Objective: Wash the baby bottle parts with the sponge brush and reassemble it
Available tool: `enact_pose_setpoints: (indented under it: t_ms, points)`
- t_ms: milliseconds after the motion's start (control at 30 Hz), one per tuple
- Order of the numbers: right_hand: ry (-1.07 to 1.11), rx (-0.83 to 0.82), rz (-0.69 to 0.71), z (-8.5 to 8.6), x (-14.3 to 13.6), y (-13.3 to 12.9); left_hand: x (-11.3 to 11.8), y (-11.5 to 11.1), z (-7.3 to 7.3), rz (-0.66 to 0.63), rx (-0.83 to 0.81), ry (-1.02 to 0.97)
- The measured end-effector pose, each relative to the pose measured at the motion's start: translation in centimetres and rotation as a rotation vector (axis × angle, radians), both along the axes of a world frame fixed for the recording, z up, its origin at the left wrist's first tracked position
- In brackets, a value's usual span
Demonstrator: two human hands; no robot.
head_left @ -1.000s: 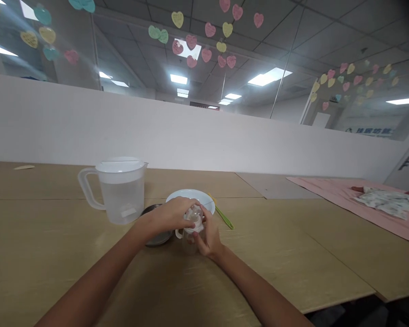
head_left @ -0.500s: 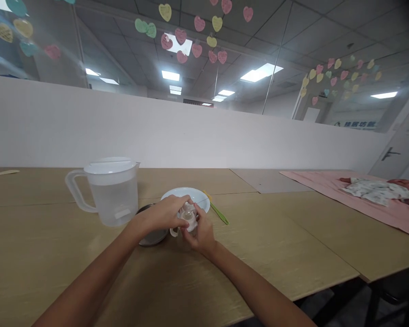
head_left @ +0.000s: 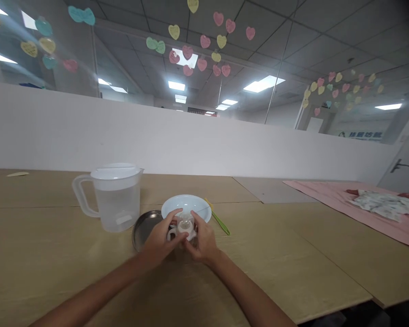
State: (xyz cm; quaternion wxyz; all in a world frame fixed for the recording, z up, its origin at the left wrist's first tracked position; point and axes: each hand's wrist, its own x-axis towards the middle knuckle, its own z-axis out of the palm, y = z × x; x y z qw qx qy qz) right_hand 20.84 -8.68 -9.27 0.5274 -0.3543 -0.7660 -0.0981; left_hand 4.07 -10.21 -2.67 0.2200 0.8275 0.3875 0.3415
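Between my two hands is a small baby bottle [head_left: 185, 225] with a clear dome-shaped top, a pale collar and a white side handle. My left hand [head_left: 161, 238] is closed round its left side, thumb across the front of the collar. From the right, my right hand [head_left: 204, 240] grips it with thumb and fingers. The bottle's lower part is mostly hidden by the hands. Just behind it lies a white bowl or plate [head_left: 172, 202]. A round metal dish [head_left: 143, 229] is beside my left hand, partly covered by it.
To the left stands a lidded clear pitcher [head_left: 118, 200] holding water. A green-handled brush or utensil [head_left: 221, 222] lies right of the bowl. Farther right, a pink cloth [head_left: 330, 199] bears a patterned white garment [head_left: 383, 203]. A white wall [head_left: 191, 143] rises behind the table.
My left hand has shifted from over the bottle's top to its left side, uncovering more of the metal dish. The view has tilted up slightly. Both hands still hold the bottle.
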Motion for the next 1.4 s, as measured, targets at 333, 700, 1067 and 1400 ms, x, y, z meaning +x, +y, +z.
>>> enact_pose_setpoints:
  t_ms: [333,700,1067,1400]
  points:
    - [0.094,-0.148,0.114,0.5,0.4,-0.9,0.6,-1.7,-6.5,0.104,0.09,-0.126]
    - [0.082,-0.172,0.034,1.3,0.0,-1.5,0.6,-1.6,-4.7,-0.017,-0.205,-0.286]
    - [0.203,-0.346,0.083,2.2,-0.3,-1.9,0.5,-1.5,-4.8,0.068,-0.163,-0.295]
    - [0.255,-0.412,0.01,2.2,-0.5,-1.8,0.3,-1.1,-4.7,0.05,-0.084,-0.243]
